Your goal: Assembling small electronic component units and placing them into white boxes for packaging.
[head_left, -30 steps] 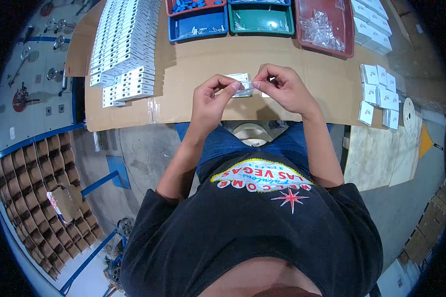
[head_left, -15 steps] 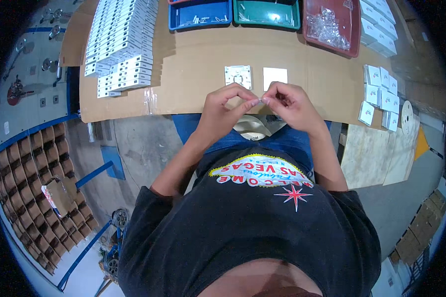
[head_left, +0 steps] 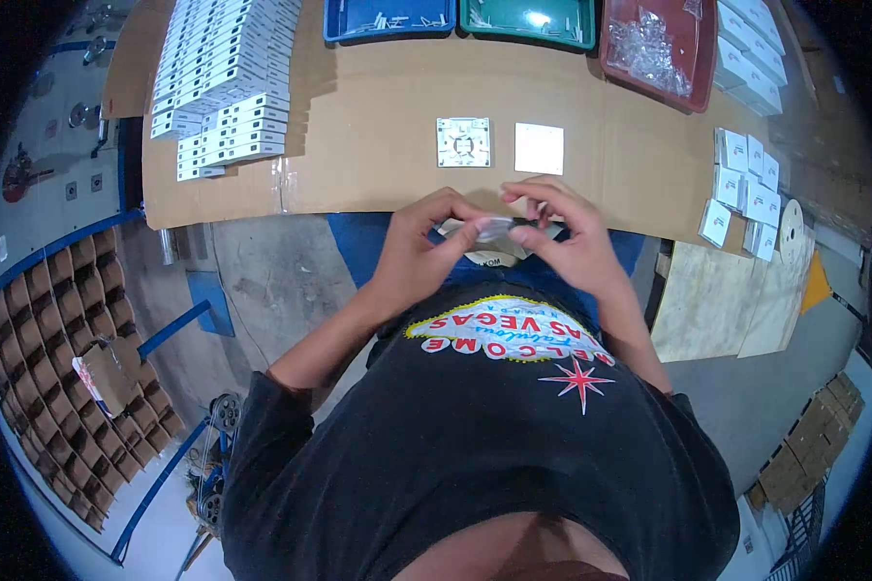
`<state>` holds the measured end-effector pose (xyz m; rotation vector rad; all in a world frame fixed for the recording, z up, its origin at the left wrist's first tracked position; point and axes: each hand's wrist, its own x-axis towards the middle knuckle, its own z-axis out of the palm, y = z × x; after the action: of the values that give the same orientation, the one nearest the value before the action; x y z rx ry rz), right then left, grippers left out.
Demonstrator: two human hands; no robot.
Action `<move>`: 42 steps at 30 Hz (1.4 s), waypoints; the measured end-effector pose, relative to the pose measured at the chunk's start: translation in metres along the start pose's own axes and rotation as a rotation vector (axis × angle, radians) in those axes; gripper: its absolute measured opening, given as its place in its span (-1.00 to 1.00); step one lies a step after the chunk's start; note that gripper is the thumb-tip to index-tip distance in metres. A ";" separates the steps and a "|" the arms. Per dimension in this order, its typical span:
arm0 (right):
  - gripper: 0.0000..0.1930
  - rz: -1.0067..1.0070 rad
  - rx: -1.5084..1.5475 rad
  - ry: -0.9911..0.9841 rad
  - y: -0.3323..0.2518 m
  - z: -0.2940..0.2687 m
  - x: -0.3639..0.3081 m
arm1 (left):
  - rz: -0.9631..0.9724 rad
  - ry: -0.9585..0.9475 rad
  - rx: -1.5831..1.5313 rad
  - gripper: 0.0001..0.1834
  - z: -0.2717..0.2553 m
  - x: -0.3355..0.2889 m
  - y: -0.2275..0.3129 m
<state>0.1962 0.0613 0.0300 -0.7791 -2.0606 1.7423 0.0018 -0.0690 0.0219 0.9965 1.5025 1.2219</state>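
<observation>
Near the table's front edge, my left hand (head_left: 419, 250) pinches a small clear plastic packet (head_left: 495, 229) between thumb and fingers. My right hand (head_left: 579, 247) grips its other side, thumb against the edge and fingers curled above. What the packet holds is too blurred to make out. Just beyond my hands lies a square white plastic plate (head_left: 464, 143) with a round pattern of cutouts in its middle. To its right sits a plain white square cover (head_left: 539, 148), flat on the cardboard-topped table (head_left: 378, 116).
Tall stacks of white boxes (head_left: 228, 87) stand at the left. Along the back are a blue tray (head_left: 389, 37) and a green tray (head_left: 528, 39) with small white parts, and a red tray (head_left: 704, 82) of clear packets. More white boxes (head_left: 746, 184) lie at the right.
Both hands have come down and closer to my body, off the table's front edge. The clear packet now shows more plainly between my fingers. The view has shifted slightly.
</observation>
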 end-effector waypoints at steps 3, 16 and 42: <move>-0.82 -0.053 0.055 0.057 0.003 0.019 0.001 | 0.073 -0.009 0.034 -0.91 0.007 -0.002 0.002; -0.91 -0.182 -0.074 0.009 -0.003 0.015 -0.028 | 0.141 -0.140 0.168 -0.91 0.004 -0.027 0.012; -0.71 0.202 0.332 0.081 0.093 0.012 0.070 | -0.227 0.163 -0.259 -0.56 -0.020 0.016 -0.108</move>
<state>0.1517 0.1030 -0.0697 -0.9581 -1.6264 2.0535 -0.0247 -0.0777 -0.0857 0.5517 1.4893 1.3158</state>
